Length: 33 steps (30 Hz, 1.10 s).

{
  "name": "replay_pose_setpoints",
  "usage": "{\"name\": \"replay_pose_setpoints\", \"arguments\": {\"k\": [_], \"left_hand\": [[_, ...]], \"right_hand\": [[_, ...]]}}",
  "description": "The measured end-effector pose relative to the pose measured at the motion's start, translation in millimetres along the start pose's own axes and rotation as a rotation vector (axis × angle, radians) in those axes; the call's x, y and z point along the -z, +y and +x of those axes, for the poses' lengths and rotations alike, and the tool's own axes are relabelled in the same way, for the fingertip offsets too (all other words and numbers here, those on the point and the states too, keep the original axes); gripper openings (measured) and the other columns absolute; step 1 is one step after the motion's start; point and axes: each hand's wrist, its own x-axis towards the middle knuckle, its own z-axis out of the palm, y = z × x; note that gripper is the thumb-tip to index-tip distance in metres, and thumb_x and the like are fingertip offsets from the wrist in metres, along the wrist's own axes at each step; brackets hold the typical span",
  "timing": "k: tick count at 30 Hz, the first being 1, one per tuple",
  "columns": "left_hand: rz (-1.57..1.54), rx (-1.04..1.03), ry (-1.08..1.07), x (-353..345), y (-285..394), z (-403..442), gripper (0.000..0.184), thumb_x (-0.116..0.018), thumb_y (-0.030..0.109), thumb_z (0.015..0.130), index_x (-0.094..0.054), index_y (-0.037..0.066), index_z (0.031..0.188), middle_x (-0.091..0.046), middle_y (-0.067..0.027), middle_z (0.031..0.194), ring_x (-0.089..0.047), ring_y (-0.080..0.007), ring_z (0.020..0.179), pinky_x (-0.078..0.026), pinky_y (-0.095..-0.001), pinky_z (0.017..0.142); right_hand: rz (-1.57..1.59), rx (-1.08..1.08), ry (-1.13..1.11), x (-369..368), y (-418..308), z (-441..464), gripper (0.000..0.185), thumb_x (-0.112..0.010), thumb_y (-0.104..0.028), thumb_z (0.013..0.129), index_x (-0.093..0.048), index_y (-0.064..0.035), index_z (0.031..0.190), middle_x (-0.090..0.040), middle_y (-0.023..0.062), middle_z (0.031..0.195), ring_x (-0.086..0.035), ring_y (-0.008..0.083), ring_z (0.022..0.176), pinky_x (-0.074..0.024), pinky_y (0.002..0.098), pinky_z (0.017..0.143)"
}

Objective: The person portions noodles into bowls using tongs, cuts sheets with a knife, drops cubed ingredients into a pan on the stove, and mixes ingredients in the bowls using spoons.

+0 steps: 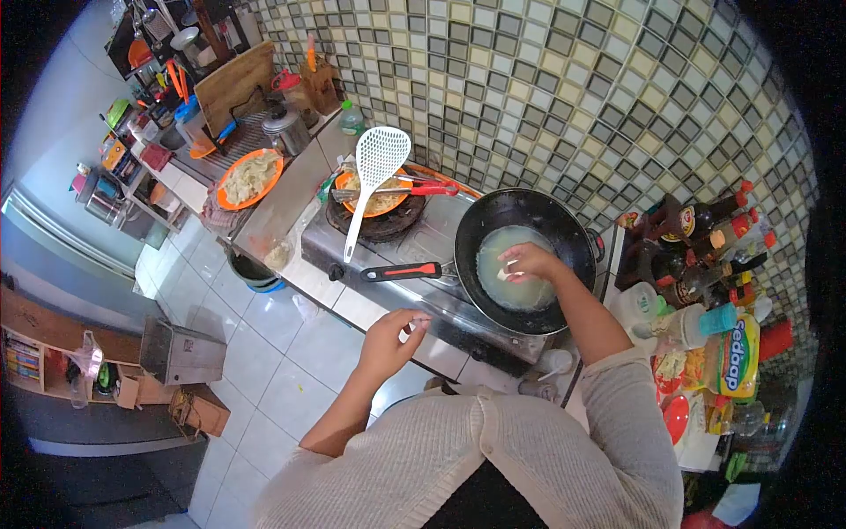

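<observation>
My right hand (529, 263) is over the black wok (564, 216) on the stove, its fingers pinched on a small pale piece of food (506, 274). Cloudy liquid (504, 242), probably oil, pools in the bottom of the wok. Below the wok's handle (401, 272), my left hand (394, 340) hovers in front of the stove, thumb and fingertips pressed together; whether anything is between them I cannot make out. Left of the wok, a white slotted skimmer (384, 154) and red-handled tongs (432, 189) lie across an orange plate (382, 204) holding food.
Another orange plate (231, 196) heaped with pale food stands on the counter to the left. A metal pot (285, 132) and a green-capped bottle (352, 119) are behind it. Sauce bottles (696, 220), jars and a Sedaap pack (738, 357) crowd the right side.
</observation>
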Motion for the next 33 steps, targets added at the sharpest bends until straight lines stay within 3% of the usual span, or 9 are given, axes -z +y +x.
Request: {"name": "replay_pose_setpoints", "arguments": {"k": [4,9,13,16,21,25,28,30,33], "left_hand": [[-0.018,-0.016,0.025,2,-8,-1,0.018,-0.066,0.016,0.088,-0.069,0.008,0.103,-0.069,-0.0094,0.091,-0.063,-0.0227,0.071,-0.05,-0.0312,0.064],[0.0,0.009,0.026,6,-9,-4,0.017,-0.066,0.016,0.088,-0.07,0.008,0.103,-0.069,-0.0096,0.092,-0.063,-0.0223,0.071,-0.051,-0.0308,0.063],[-0.003,0.021,0.023,7,-11,-4,0.018,-0.067,0.016,0.087,-0.07,0.009,0.103,-0.069,-0.01,0.093,-0.063,-0.0216,0.071,-0.05,-0.0307,0.063],[-0.009,0.007,0.028,8,-10,-4,0.018,-0.068,0.016,0.087,-0.07,0.009,0.103,-0.069,-0.0102,0.094,-0.063,-0.0216,0.071,-0.051,-0.0305,0.063],[-0.012,0.016,0.011,5,-13,-5,0.019,-0.068,0.016,0.086,-0.07,0.008,0.103,-0.069,-0.0104,0.092,-0.063,-0.0215,0.071,-0.051,-0.0305,0.063],[-0.028,-0.036,-0.008,2,-12,-2,0.019,-0.068,0.016,0.086,-0.07,0.008,0.104,-0.068,-0.0102,0.09,-0.063,-0.0216,0.071,-0.051,-0.0306,0.062],[-0.014,-0.041,-0.007,2,-10,-1,0.018,-0.067,0.015,0.087,-0.069,0.008,0.104,-0.068,-0.0099,0.09,-0.063,-0.0218,0.071,-0.05,-0.0305,0.062],[-0.014,-0.048,0.0,3,-11,-2,0.018,-0.067,0.015,0.087,-0.069,0.009,0.103,-0.068,-0.0098,0.09,-0.063,-0.0218,0.07,-0.05,-0.0305,0.062],[-0.007,-0.048,0.009,5,-12,-5,0.018,-0.067,0.015,0.087,-0.069,0.009,0.103,-0.068,-0.0095,0.09,-0.063,-0.0219,0.07,-0.05,-0.0306,0.062]], "right_hand": [[-0.04,-0.123,-0.082,-6,-18,-23,0.04,-0.07,-0.008,0.079,-0.063,-0.0065,0.118,-0.069,0.0087,0.091,-0.067,0.0168,0.069,-0.058,0.027,0.062],[-0.469,-0.134,-0.103,17,-16,-30,0.042,-0.072,-0.007,0.073,-0.066,-0.0082,0.114,-0.068,0.0047,0.088,-0.066,0.0157,0.067,-0.0567,0.0285,0.061],[-0.452,-0.148,-0.129,42,4,-29,0.039,-0.072,-0.005,0.072,-0.068,-0.008,0.111,-0.068,0.0043,0.086,-0.066,0.0168,0.067,-0.057,0.0306,0.06],[-0.518,-0.044,-0.046,43,-1,-44,0.034,-0.069,-0.008,0.077,-0.067,-0.0054,0.11,-0.067,0.0082,0.09,-0.066,0.0166,0.074,-0.0571,0.0308,0.064],[-0.557,-0.06,0.204,29,-20,-37,0.036,-0.077,-0.008,0.07,-0.069,-0.0067,0.105,-0.069,0.0112,0.084,-0.068,0.0209,0.066,-0.0573,0.0336,0.055],[-0.538,0.03,0.178,26,-18,-20,0.03,-0.077,-0.008,0.071,-0.071,-0.0076,0.1,-0.069,0.0111,0.082,-0.069,0.0217,0.068,-0.0568,0.0335,0.054],[-0.533,0.118,0.13,21,-27,-18,0.026,-0.077,-0.012,0.072,-0.073,-0.0068,0.098,-0.07,0.0105,0.087,-0.069,0.0216,0.075,-0.0572,0.0336,0.064],[-0.783,0.343,0.296,29,-16,-3,0.03,-0.077,-0.011,0.071,-0.073,-0.0073,0.1,-0.071,0.011,0.091,-0.07,0.0224,0.079,-0.0562,0.0357,0.074],[-0.758,0.284,0.471,32,-16,-7,0.031,-0.077,-0.012,0.068,-0.073,-0.0102,0.099,-0.071,0.012,0.097,-0.07,0.0257,0.088,-0.0531,0.0363,0.084]]}}
